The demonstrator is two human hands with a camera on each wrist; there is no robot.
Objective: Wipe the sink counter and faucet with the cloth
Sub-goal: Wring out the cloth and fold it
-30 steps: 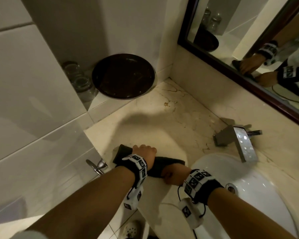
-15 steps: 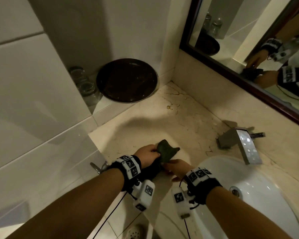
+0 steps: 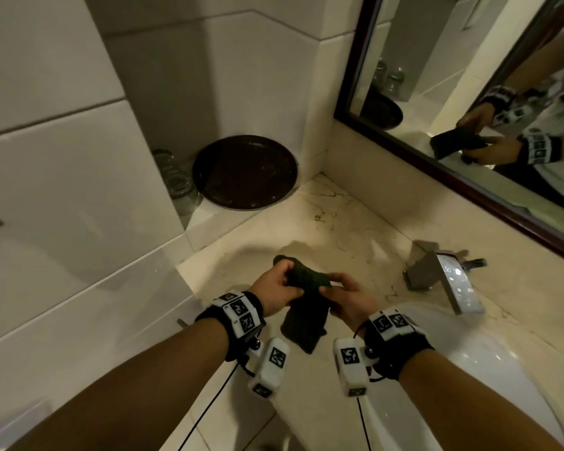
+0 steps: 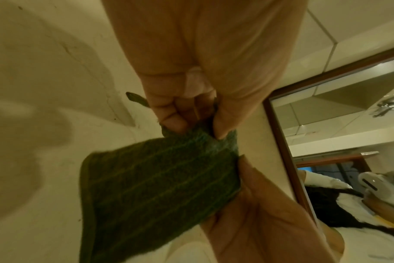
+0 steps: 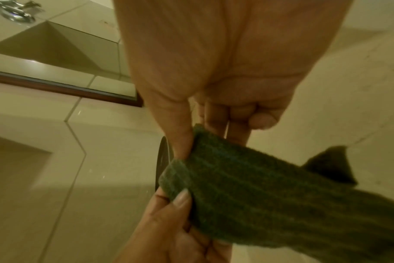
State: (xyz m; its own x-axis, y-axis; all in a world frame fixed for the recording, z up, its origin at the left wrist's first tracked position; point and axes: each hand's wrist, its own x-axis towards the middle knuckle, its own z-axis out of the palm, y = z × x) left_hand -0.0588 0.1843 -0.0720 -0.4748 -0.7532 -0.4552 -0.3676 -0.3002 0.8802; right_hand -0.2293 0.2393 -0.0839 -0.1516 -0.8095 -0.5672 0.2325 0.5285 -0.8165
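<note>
Cloth [image 3: 306,297] up off the counter [image 3: 339,229], dark green and ribbed, held between both hands above the marble's front edge. We see the left hand [image 3: 275,289] pinching one upper corner, thumb and curled fingers [image 4: 169,113] clamped on the fabric. The right hand [image 3: 349,296] pinches the opposite corner; in the right wrist view its thumb [image 5: 180,135] presses the folded edge against the fingers. Between the two grips the upper edge runs bunched, and the rest of the cloth hangs down toward the counter's near edge; we cannot tell whether its lower end touches the marble.

Faucet [image 3: 443,281], a flat metal spout, stands to the right of the hands, well apart from the cloth, reaching over the white basin [image 3: 469,369]. Marble shows thin veins and a small brownish mark [image 3: 318,218] farther back.

In the far left corner a dark round tray [image 3: 245,172] sits on a raised ledge, with clear glass jars [image 3: 176,183] just beside it. A mirror [image 3: 469,92] in a dark frame runs along the wall on the right and reflects both hands with the cloth.
</note>
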